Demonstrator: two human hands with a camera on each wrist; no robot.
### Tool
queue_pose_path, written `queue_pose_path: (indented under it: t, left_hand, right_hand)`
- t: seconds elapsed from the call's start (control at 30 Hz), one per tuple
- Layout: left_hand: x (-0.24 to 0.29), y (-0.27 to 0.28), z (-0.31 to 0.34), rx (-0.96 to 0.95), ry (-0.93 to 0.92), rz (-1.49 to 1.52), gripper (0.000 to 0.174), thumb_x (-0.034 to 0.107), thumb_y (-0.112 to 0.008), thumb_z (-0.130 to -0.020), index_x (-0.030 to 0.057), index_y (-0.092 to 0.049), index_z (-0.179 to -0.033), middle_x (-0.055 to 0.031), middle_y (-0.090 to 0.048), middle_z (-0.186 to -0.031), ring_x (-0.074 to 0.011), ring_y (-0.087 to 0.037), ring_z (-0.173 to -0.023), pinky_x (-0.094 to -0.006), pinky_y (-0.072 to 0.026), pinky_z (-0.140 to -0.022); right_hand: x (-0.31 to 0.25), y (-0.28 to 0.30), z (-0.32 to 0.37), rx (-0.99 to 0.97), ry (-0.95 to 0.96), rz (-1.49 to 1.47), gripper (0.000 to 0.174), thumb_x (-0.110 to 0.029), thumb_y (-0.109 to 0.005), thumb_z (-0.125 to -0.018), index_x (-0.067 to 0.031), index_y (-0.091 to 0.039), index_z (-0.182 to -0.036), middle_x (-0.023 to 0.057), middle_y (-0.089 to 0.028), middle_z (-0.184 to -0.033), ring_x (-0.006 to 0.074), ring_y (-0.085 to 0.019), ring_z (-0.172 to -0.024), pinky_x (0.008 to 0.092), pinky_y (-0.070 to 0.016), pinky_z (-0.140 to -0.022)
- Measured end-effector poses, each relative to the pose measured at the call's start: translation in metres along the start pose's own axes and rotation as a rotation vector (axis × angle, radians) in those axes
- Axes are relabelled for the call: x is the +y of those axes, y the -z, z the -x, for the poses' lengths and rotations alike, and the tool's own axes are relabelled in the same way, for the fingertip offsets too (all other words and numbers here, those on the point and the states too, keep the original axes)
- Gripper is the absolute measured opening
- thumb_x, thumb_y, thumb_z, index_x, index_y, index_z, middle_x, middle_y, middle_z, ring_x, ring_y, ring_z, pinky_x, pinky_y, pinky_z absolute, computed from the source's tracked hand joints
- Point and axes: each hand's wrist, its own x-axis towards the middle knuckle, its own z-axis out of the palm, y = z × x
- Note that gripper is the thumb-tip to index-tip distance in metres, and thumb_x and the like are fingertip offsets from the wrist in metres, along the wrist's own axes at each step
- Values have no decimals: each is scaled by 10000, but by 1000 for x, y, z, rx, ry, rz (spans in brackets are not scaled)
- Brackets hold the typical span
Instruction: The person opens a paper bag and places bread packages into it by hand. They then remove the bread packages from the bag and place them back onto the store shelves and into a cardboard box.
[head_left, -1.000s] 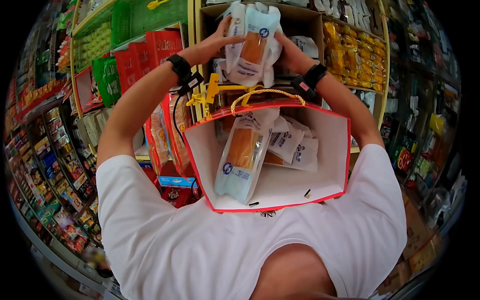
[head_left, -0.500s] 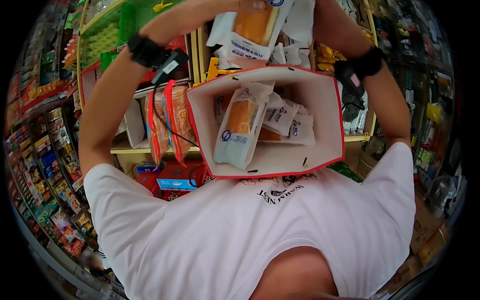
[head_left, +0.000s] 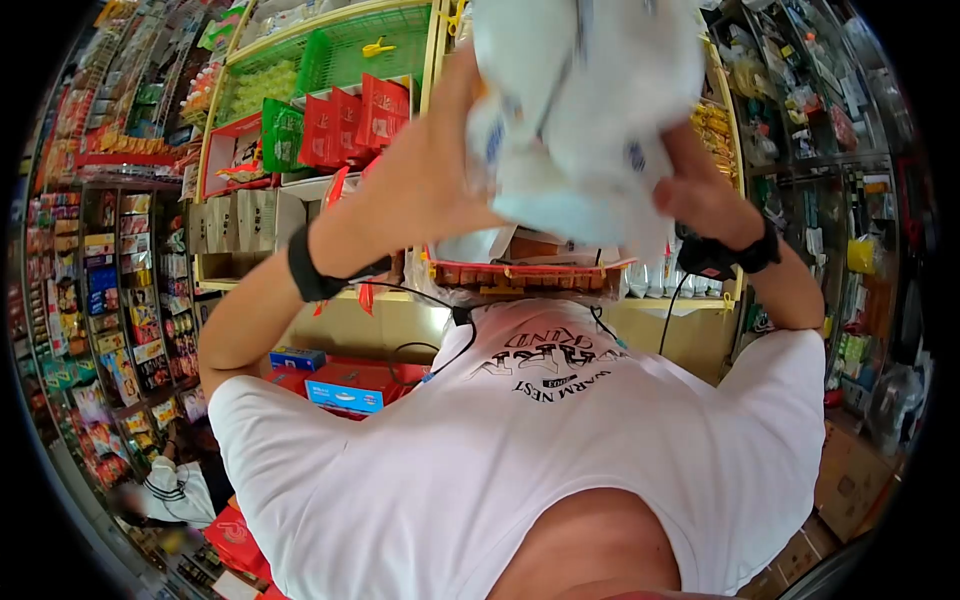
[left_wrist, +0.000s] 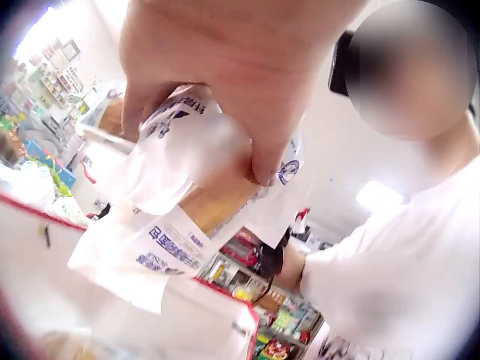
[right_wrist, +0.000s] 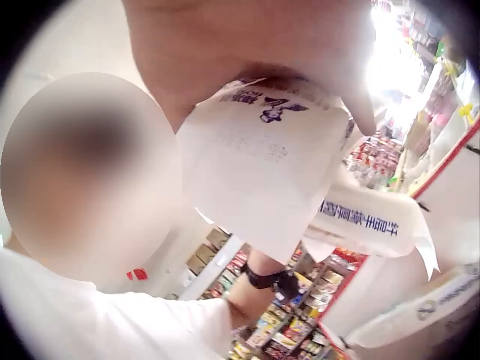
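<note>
Both hands hold a bundle of white-and-pale-blue bread packets (head_left: 590,130) between them, raised close to the head camera and blurred. My left hand (head_left: 425,185) grips the bundle from the left. In the left wrist view, its fingers and thumb curl round the packets (left_wrist: 176,165), and brown bread shows through a clear window. My right hand (head_left: 705,195) grips the other side; the right wrist view shows it over a printed packet (right_wrist: 259,165). Beneath the bundle is a red-rimmed white paper bag (left_wrist: 217,319), mostly hidden in the head view. Another packet (right_wrist: 420,307) lies inside the bag.
Behind the bag stand yellow-edged shelves with red snack packs (head_left: 345,125), a green basket (head_left: 365,55) and yellow-wrapped goods (head_left: 712,130). Low on the left are red boxes (head_left: 375,380). Racks of goods line both sides, and another person (head_left: 180,490) is at the lower left.
Both hands have lifted the bread packets off the shelf box and brought them up and back over the bag. The bag's opening, seen clearly before, is now largely covered.
</note>
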Motion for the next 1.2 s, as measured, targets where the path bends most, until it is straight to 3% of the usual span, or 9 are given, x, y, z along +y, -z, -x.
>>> queue_pose_path:
  t: [0.17, 0.37, 0.43, 0.5, 0.6, 0.67, 0.77, 1.03, 1.2]
  left_hand:
    - [-1, -1, 67, -359, 179, -193, 913, 331, -837, -727, 63, -332, -1439, -215, -460, -1411, -396, -497, -1272, -425, -412, -1068]
    - [3, 7, 76, -658, 191, -289, 136, 182, -646, -887, 77, -650, -973, -105, -662, -927, -304, -615, -914, -399, -467, -902]
    - [1, 8, 70, -542, 162, -317, 127, 173, -649, -882, 72, -651, -959, -106, -661, -922, -305, -619, -905, -402, -479, -862]
    - [-17, 10, 64, -245, -34, -503, 262, 159, -668, -858, 76, -611, -1100, -112, -668, -1002, -332, -624, -915, -409, -509, -795]
    - [-25, 10, 72, -154, 432, -685, 482, 171, -676, -861, 79, -481, -1293, -166, -639, -1164, -390, -604, -987, -423, -504, -858]
    - [-41, 18, 79, -400, 721, -560, 674, 138, -649, -882, 94, -303, -1459, -188, -606, -1255, -362, -621, -1034, -387, -498, -892]
    - [-50, 8, 83, -246, 809, 148, 754, 43, -557, -884, 53, -201, -1548, -130, -506, -1336, -155, -506, -1180, -278, -413, -977]
    - [-13, 17, 59, -178, 446, -149, 737, 18, -527, -838, 77, -271, -1527, -214, -476, -1425, -176, -563, -1046, -296, -446, -917]
    - [4, 8, 56, -102, 647, 135, 775, -67, -493, -804, 55, -261, -1534, -143, -470, -1434, -118, -556, -881, -247, -448, -751]
  right_hand:
    - [25, 4, 53, -88, -194, 123, 530, -269, -612, -963, -50, -446, -1416, 84, -524, -1368, 165, -444, -1284, 345, -351, -1075]
    - [17, 11, 60, -252, -535, 275, 257, -216, -634, -952, 1, -625, -1089, 64, -645, -1064, 142, -586, -988, 326, -468, -870]
    - [18, 5, 60, -225, -598, 345, 217, -195, -643, -941, 3, -636, -1031, 66, -656, -966, 149, -609, -883, 308, -481, -791]
    - [29, 0, 64, 98, -50, 996, 230, -214, -646, -932, -12, -604, -1033, 104, -642, -816, 269, -630, -724, 379, -507, -712]
    - [31, 6, 75, 95, -530, 892, 277, -203, -610, -934, -24, -571, -1142, 133, -635, -848, 298, -622, -768, 383, -496, -736]
    - [44, 18, 85, 59, -875, 750, 353, -185, -558, -942, -29, -530, -1257, 163, -643, -932, 302, -626, -872, 376, -487, -801]
    - [56, 22, 96, 94, -545, 528, 413, -119, -466, -939, 21, -489, -1327, 192, -644, -1122, 252, -610, -1028, 331, -460, -911]
    - [10, 14, 104, 368, -548, 363, 437, -104, -506, -939, 12, -492, -1361, 131, -634, -1199, 180, -582, -1085, 302, -436, -952]
    - [1, 2, 112, 365, -612, 439, 468, -128, -523, -948, 18, -471, -1390, 133, -610, -1258, 190, -557, -1146, 297, -400, -1003]
